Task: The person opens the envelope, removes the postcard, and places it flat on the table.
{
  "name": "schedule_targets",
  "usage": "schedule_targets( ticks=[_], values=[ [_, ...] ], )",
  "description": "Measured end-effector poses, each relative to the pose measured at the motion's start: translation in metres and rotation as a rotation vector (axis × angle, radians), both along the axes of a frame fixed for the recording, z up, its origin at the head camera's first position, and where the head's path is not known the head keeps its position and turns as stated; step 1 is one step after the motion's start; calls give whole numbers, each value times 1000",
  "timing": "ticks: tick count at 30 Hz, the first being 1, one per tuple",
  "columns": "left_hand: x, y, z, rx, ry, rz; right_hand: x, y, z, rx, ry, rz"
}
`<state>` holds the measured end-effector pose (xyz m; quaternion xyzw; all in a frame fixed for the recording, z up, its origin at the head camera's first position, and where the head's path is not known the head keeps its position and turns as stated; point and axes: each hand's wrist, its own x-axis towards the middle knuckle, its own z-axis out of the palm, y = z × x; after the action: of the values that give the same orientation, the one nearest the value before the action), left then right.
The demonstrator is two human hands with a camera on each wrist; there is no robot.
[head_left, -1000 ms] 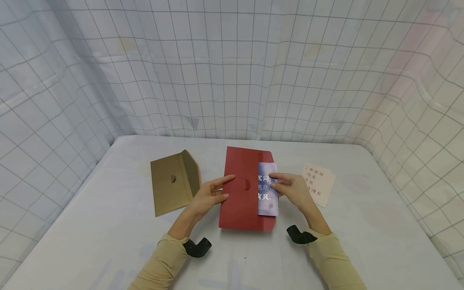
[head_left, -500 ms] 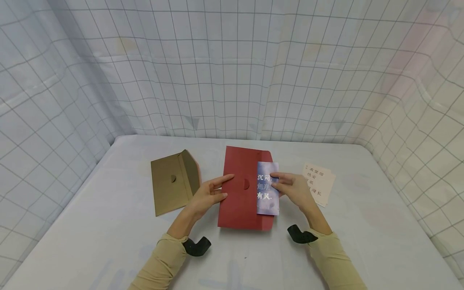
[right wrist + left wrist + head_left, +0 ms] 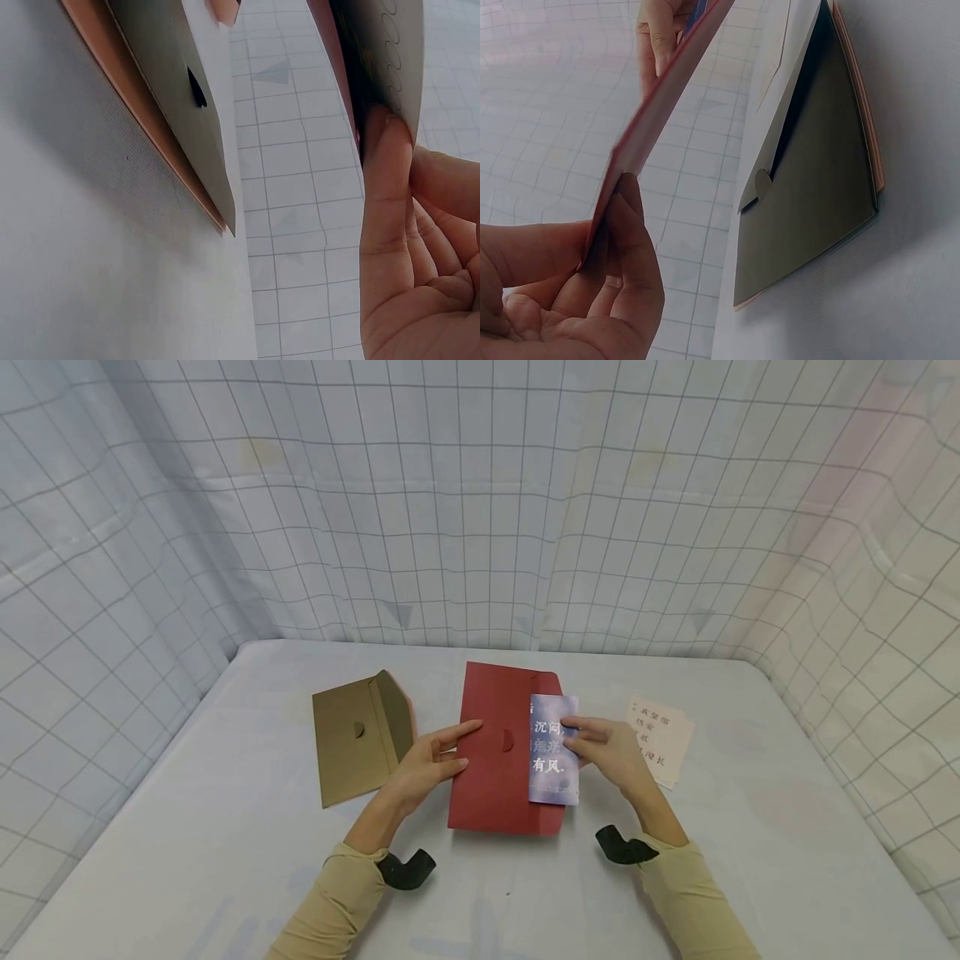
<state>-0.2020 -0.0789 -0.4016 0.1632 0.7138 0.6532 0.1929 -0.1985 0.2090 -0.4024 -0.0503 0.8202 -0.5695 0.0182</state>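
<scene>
Running lengthwise near to far, the red envelope (image 3: 491, 785) opens rightward.

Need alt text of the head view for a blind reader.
The left hand holds a red envelope while the right hand pinches a purple card sticking out. A gold envelope lies to the left, cream cards to the right.
</scene>
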Motion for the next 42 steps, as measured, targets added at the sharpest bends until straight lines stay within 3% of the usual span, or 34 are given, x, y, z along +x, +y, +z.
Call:
schedule_targets(
  ticks=[42],
  values=[
    [-2,-8,1,4,-2,29,-1,10,2,40,10,-37]
  ],
)
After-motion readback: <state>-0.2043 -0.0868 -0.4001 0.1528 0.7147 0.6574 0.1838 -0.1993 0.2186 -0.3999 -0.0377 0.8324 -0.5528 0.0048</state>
